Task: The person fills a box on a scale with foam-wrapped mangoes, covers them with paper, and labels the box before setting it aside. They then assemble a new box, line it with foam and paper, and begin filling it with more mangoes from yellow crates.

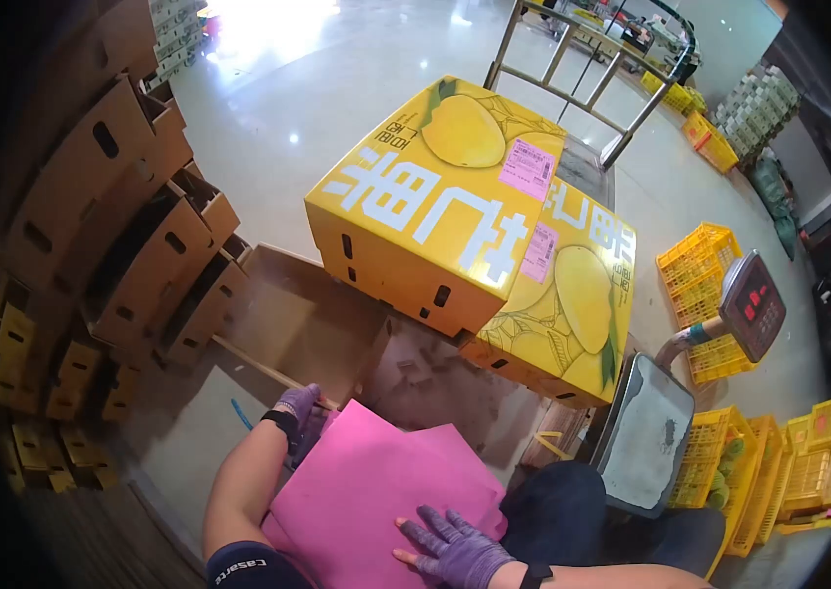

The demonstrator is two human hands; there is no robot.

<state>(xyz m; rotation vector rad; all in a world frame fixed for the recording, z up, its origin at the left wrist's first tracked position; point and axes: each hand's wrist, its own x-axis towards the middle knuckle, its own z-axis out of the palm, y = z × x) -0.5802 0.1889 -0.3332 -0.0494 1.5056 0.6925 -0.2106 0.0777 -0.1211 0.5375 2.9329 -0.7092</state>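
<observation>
My left hand [299,404], in a purple glove, is at the near rim of an open brown cardboard box [302,304], its fingers closed over the edge. A stack of pink paper sheets [366,491] lies over my lap, its sheets fanned unevenly. My right hand [459,552], also gloved in purple, rests flat on the sheets with fingers spread. Beyond them stand two yellow mango cartons [415,211] [572,304], both closed and bearing pink labels; the left one sits higher. The inside of the open box shows bare cardboard.
Brown cardboard boxes [121,206] are stacked high on the left. A scale platform [643,432] with a red-lit display [755,306] stands to the right. Yellow crates [710,461] are beyond it, one holding green fruit. A metal cart frame [572,74] rises behind the cartons.
</observation>
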